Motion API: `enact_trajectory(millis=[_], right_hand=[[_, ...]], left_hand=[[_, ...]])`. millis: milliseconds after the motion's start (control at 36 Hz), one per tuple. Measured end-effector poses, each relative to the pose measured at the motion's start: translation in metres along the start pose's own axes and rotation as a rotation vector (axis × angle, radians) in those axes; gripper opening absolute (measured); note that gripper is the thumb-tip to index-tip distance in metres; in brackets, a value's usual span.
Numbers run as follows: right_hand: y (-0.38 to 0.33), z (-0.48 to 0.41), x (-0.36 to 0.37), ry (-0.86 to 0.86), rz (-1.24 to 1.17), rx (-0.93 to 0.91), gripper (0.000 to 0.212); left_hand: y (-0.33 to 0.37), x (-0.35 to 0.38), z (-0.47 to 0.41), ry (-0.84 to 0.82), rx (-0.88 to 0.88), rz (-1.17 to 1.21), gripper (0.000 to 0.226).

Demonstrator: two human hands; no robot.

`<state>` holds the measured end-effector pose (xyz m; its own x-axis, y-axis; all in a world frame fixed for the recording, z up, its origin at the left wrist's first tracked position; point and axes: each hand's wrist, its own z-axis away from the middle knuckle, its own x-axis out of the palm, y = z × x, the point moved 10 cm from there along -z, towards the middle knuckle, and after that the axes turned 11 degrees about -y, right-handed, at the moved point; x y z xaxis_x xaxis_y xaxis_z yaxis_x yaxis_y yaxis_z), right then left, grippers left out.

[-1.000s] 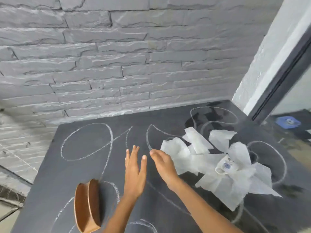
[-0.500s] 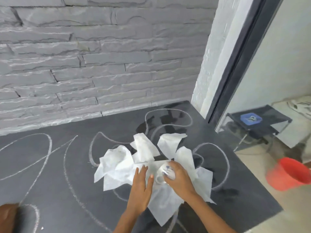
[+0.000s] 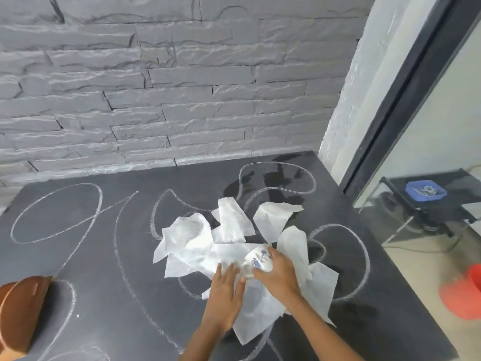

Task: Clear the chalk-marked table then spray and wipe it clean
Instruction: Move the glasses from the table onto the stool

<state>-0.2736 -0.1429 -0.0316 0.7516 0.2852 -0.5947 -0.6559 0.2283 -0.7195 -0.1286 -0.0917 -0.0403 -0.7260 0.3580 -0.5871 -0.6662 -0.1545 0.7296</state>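
A dark table [image 3: 109,269] carries looping white chalk marks. Near its right-middle lies a pile of crumpled white paper tissues [image 3: 231,230]. On the pile sits a small white cup with a blue flower print [image 3: 257,259], tipped on its side. My right hand [image 3: 278,274] curls around the cup from the near side. My left hand [image 3: 226,290] lies flat on the tissues just left of the cup, fingers straight.
A brown wooden holder [image 3: 20,311] stands at the table's near left edge. A grey stone wall [image 3: 156,87] backs the table. To the right, beyond a dark door frame, are a low black stand with a blue tub [image 3: 425,191] and a red bucket [image 3: 466,295] on the floor.
Both hands moved from mid-air left of the tissues onto the pile. My right hand closed round the cup and my left hand settled flat beside it. The view swung to the right.
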Motion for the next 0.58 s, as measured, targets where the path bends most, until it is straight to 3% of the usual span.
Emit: enact_trajectory(millis=[167,333,444,583], right_hand=[[-0.022,0.001,0.004,0.031,-0.195,-0.128,0.064],[-0.07,0.018,0.045,-0.086,-0.293,-0.312,0.067],[-0.104,0.04,0.08,-0.149,-0.282,-0.41,0.074],[-0.149,0.08,0.147,-0.274,-0.218,-0.524,0.061]], left_hand=[[-0.007,-0.021,0.015,0.122,-0.01,0.141,0.046],[-0.014,-0.067,0.058,0.394,0.036,0.303,0.022],[-0.036,-0.096,0.102,0.546,-0.018,0.343,0.027],[-0.087,-0.124,0.177,0.651,-0.105,0.297,0.027]])
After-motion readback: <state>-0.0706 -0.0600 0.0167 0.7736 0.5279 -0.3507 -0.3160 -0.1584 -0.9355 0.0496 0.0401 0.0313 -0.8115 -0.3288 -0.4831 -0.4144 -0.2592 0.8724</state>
